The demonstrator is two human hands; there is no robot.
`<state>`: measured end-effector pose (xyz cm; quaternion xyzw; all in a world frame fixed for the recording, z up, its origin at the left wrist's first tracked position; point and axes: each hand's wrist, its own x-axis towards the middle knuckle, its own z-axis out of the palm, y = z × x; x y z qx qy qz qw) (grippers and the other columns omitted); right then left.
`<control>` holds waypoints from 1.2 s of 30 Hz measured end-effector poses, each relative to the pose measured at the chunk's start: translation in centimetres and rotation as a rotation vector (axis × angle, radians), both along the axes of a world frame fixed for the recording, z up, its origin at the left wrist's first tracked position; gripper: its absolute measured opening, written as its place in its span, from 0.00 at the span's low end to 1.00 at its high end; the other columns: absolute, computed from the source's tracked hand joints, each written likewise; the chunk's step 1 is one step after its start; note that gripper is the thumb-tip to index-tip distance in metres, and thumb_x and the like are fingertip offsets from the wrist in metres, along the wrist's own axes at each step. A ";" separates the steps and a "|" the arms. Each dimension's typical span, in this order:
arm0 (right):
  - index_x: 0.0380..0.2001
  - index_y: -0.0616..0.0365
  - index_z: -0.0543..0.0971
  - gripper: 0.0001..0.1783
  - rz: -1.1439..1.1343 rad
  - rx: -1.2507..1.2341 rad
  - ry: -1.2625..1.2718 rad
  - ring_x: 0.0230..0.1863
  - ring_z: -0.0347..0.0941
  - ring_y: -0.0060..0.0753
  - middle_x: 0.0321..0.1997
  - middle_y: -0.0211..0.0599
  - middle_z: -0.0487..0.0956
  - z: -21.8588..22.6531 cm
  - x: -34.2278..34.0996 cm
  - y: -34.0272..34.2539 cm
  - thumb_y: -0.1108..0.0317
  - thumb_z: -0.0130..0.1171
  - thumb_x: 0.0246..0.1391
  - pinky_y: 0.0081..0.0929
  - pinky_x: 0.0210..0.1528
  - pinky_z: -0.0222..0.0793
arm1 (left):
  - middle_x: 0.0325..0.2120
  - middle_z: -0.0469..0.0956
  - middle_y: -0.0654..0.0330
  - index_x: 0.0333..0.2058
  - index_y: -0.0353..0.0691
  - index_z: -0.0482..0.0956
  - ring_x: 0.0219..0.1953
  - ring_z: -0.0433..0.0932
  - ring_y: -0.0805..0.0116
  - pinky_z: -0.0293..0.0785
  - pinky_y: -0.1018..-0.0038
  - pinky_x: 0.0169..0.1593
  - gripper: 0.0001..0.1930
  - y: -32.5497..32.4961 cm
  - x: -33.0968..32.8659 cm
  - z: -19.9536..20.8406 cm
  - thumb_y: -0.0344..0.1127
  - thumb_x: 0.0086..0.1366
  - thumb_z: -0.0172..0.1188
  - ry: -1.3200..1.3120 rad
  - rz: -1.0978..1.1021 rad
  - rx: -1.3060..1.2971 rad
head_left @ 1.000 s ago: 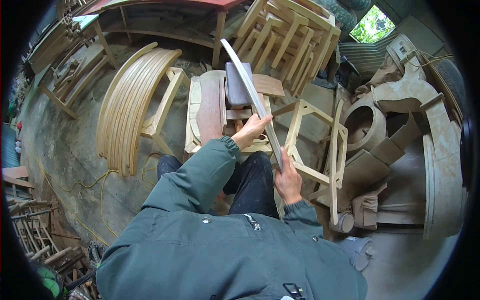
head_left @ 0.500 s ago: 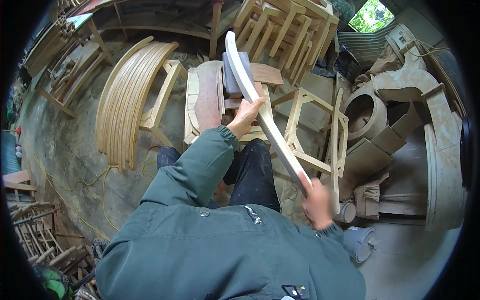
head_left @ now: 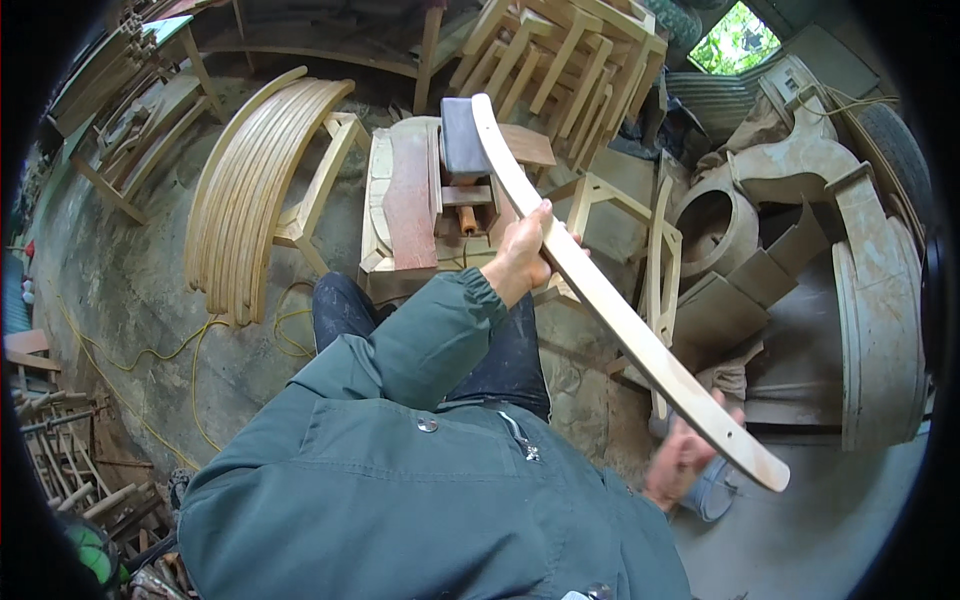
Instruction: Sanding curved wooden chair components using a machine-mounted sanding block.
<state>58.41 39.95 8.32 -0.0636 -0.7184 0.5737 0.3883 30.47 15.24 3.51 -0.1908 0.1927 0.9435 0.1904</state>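
Note:
A long, curved, pale wooden slat (head_left: 620, 320) slants across the middle, its wide face up, with a small hole near each rounded end. My left hand (head_left: 522, 256) is closed around it a little beyond its middle. My right hand (head_left: 680, 455) is beside and partly beneath the near end; motion blur and the slat obscure its fingers, so its hold is unclear. The slat's far end lies beside a dark grey rectangular pad (head_left: 463, 145) on a low wooden stand (head_left: 412, 215). Below the pad an orange-brown cylinder (head_left: 467, 220) shows.
Similar curved slats (head_left: 265, 195) rest in a row on a wooden frame (head_left: 318, 190) at left. Stacked wooden frames (head_left: 565, 60) stand at the back. A large dusty machine housing (head_left: 870, 290) and a grey bucket (head_left: 712, 490) are at right. A yellow cord (head_left: 140, 357) crosses the floor.
The slat has turned to show its wide face and shifted toward the lower right. My right hand has moved lower right, and my left hand slightly right, still gripping the slat.

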 end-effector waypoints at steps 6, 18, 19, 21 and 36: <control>0.63 0.54 0.68 0.33 0.409 -0.590 0.133 0.70 0.69 0.58 0.69 0.61 0.72 0.6 -9.7 -9.7 0.62 0.68 0.57 0.56 0.75 0.62 | 0.43 0.67 0.51 0.62 0.39 0.58 0.45 0.76 0.49 0.81 0.40 0.55 0.24 -0.8 -1.9 -1.0 0.50 0.81 0.49 -0.002 0.093 0.111; 0.45 0.60 0.78 0.13 0.749 0.461 0.212 0.67 0.75 0.51 0.62 0.63 0.79 -3.6 -32.4 -20.1 0.78 0.65 0.57 0.41 0.67 0.70 | 0.62 0.64 0.47 0.69 0.37 0.55 0.63 0.69 0.47 0.71 0.46 0.67 0.29 -8.8 1.1 -8.9 0.48 0.79 0.50 -0.111 -0.013 0.097; 0.46 0.61 0.79 0.13 0.739 0.509 0.260 0.67 0.76 0.52 0.62 0.63 0.79 -4.4 -34.2 -21.1 0.78 0.65 0.57 0.39 0.66 0.71 | 0.62 0.64 0.47 0.69 0.37 0.55 0.63 0.69 0.47 0.71 0.46 0.67 0.29 -9.4 2.0 -9.7 0.48 0.79 0.50 -0.113 -0.007 0.101; 0.45 0.60 0.79 0.13 0.741 0.520 0.317 0.66 0.76 0.53 0.61 0.62 0.79 -6.6 -37.9 -23.3 0.77 0.65 0.57 0.39 0.66 0.71 | 0.56 0.67 0.50 0.64 0.39 0.62 0.58 0.72 0.51 0.72 0.48 0.66 0.24 -10.6 3.4 -11.4 0.46 0.79 0.50 -0.188 0.029 0.072; 0.37 0.61 0.81 0.08 0.862 0.781 0.026 0.67 0.76 0.59 0.59 0.60 0.81 4.2 -20.0 -11.6 0.78 0.65 0.53 0.47 0.69 0.70 | 0.45 0.78 0.52 0.59 0.35 0.70 0.46 0.79 0.56 0.78 0.66 0.53 0.24 -9.8 1.0 -9.2 0.33 0.66 0.64 0.700 0.316 -1.289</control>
